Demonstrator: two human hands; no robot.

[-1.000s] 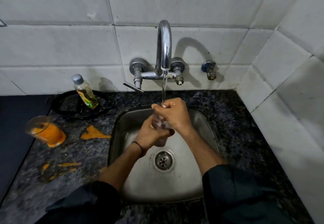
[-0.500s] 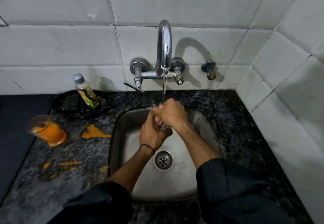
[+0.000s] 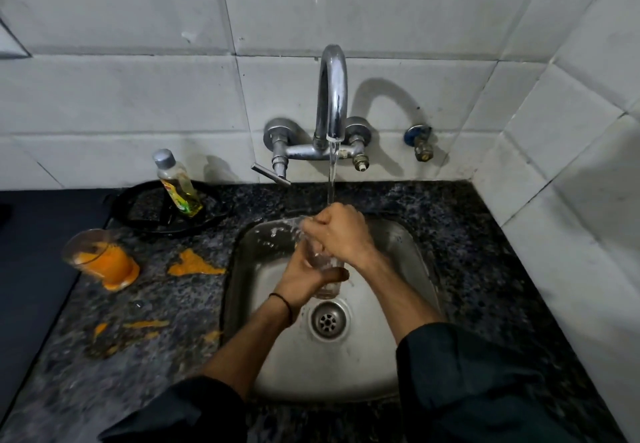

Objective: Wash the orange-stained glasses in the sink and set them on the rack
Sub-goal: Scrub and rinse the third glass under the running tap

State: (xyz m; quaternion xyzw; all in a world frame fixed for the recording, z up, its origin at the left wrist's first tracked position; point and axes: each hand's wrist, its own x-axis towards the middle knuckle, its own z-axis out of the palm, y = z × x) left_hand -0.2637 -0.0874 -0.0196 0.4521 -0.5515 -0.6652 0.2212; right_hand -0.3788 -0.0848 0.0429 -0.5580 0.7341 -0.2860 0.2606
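A clear glass (image 3: 320, 262) is held over the steel sink (image 3: 412, 269) under the running tap (image 3: 332, 96). My left hand (image 3: 301, 278) wraps around its lower body. My right hand (image 3: 341, 234) is closed over the top of the glass, and the water stream lands on its knuckles. Most of the glass is hidden by both hands. A second glass (image 3: 100, 257), coated with orange residue, stands on the counter at the left. A black round rack (image 3: 152, 207) sits behind it near the wall.
A dish soap bottle (image 3: 178, 184) stands on the black rack. Orange spills (image 3: 194, 264) lie on the dark granite counter left of the sink. The drain (image 3: 327, 321) is in the sink's middle. Tiled walls close the back and right.
The glass has tilted and dropped lower in the sink, with my left hand sliding down along it. My right hand stays closed over its top under the stream.
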